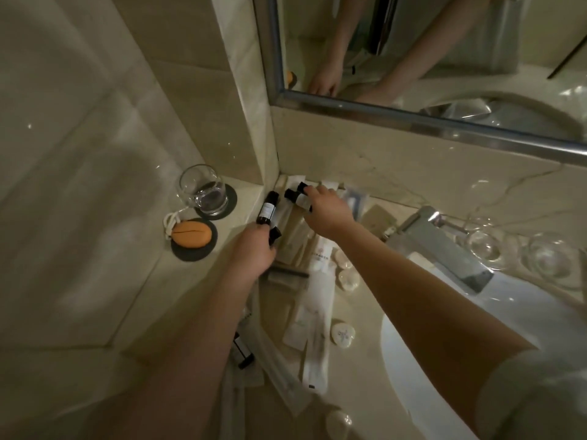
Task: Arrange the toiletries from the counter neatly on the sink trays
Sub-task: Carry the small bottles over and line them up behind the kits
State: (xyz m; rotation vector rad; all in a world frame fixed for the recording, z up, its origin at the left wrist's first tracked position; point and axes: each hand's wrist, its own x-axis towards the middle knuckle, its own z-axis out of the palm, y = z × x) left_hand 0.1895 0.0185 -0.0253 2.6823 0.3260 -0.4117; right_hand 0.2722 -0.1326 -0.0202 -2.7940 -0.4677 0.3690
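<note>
- My left hand point(254, 249) is closed round the lower end of a dark bottle point(266, 208), which juts out beyond my fingertips toward the corner of the wall, its white label facing up and its black cap at the far end.
- A second dark cap or bottle end point(275, 235) shows just beside my left thumb; I cannot tell whether I am holding it too.
- My right hand point(327, 212) is closed on two small clear bottles with black caps point(297, 193), which stick out from my fingers to the left, caps pointing toward the corner.
- The two pairs of bottles sit near each other, the dark bottle to the left of the clear ones, all just above the pale counter point(359, 369).
- Beneath and between my hands lie flat beige packets point(293, 236), and nearer to me long white sachets point(320, 300) and small round wrapped items point(342, 334) are scattered.
- To the left, on a raised ledge, a glass of water point(205, 193) stands on a dark coaster, and an orange soap on a rope point(191, 234) rests on another.
- To my right is the metal faucet point(444, 246) above the white basin point(444, 360), with clear glassware point(521, 249) beyond.
- The mirror point(444, 58) above reflects both my arms.
</note>
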